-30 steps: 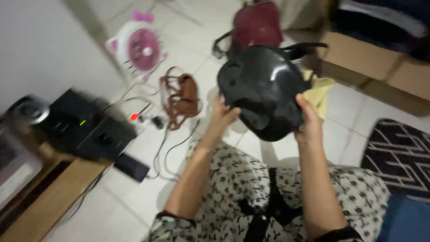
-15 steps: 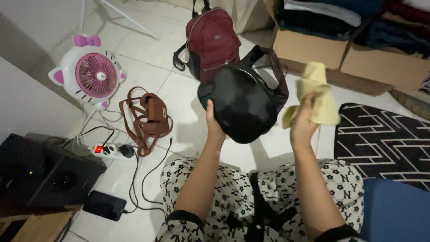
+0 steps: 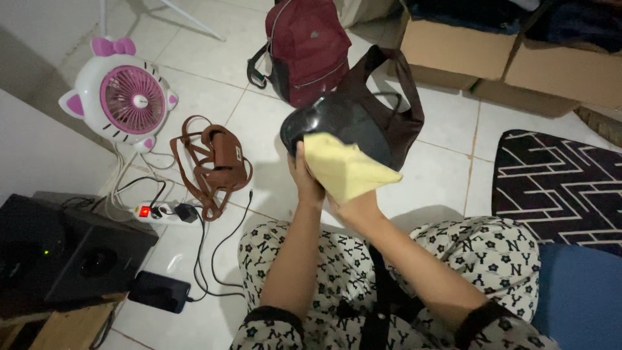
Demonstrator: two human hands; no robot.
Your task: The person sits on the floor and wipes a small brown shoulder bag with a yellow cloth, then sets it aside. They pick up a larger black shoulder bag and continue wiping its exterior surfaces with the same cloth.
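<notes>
My left hand (image 3: pixel 304 178) grips the lower edge of a glossy black handbag (image 3: pixel 353 120) and holds it up in front of me, its dark straps (image 3: pixel 395 71) looping upward. My right hand (image 3: pixel 353 206) is mostly hidden under a pale yellow cloth (image 3: pixel 340 168), which it presses flat against the near face of the bag. Both forearms reach out over my lap in black-and-white patterned trousers (image 3: pixel 479 259).
On the white tiled floor lie a brown strappy bag (image 3: pixel 217 165), a maroon backpack (image 3: pixel 304 48), a pink-and-white cat-shaped fan (image 3: pixel 120 94), a power strip (image 3: pixel 159 212) with cables and a dark phone (image 3: pixel 159 291). Cardboard boxes (image 3: pixel 512 55) stand at the back, a black patterned rug (image 3: pixel 557 188) right, black equipment (image 3: pixel 65 249) left.
My right hand let go of the bag, lifted the yellow cloth beside it, then brought the cloth onto the bag's face. The camera tilted down and steadied.
</notes>
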